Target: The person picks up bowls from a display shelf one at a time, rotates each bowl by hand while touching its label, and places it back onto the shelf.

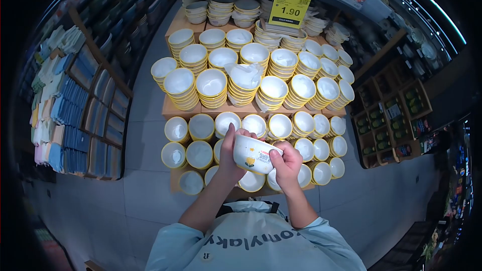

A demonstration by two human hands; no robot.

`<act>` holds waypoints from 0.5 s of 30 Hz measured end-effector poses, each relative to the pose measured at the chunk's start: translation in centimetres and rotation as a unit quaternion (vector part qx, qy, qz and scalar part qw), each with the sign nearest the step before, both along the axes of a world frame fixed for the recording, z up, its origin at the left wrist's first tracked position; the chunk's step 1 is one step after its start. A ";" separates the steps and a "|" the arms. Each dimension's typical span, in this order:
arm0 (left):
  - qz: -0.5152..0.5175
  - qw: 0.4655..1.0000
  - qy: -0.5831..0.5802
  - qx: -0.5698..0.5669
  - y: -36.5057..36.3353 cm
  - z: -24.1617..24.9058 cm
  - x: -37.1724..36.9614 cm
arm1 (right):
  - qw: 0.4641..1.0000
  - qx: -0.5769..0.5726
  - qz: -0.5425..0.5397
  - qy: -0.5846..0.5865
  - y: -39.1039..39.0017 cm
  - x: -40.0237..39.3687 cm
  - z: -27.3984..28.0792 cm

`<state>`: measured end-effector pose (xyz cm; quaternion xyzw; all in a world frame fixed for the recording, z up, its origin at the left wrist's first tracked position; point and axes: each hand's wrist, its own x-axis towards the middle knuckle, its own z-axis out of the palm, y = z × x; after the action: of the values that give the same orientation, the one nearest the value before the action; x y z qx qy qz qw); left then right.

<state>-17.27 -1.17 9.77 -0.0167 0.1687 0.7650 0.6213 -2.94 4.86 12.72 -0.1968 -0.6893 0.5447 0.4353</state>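
Both hands, left [230,153] and right [285,163], are closed round a bowl [253,154], seemingly inspecting it above the stacks [221,83]; setting it down needs a free spot.

Grey tiled floor [140,120], wooden display tiers [170,113], dark side shelves [386,110], yellow price sign [291,6].

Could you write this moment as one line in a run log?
left hand: grips bowl | right hand: grips same bowl's rim | below: display table, stacked bowls | price sign

White bowl [252,154] with yellow flower motif and small label, tipped on side, was held above stacked yellow-rimmed bowls.
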 end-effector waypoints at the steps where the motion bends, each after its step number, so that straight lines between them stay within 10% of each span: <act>1: 0.067 0.993 0.098 -0.004 -0.6 0.5 0.2 | 1.000 -0.008 -0.005 0.002 -0.2 -0.2 0.1; 3: 0.134 0.972 0.194 -0.008 -1.8 0.8 0.7 | 1.000 -0.015 -0.009 0.004 -0.6 -0.7 0.5; 6: 0.192 0.787 0.585 -0.040 -3.5 0.2 0.9 | 0.996 0.065 -0.041 -0.038 -1.3 -1.8 0.8; 15: 0.160 0.843 0.513 -0.020 -6.4 -2.2 -2.3 | 0.992 0.116 -0.040 -0.040 -3.7 -5.1 -1.2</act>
<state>-19.56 -7.57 7.56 0.3388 0.4731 0.7497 0.3151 -8.00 1.13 11.50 -0.1936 -0.7563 0.4347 0.4489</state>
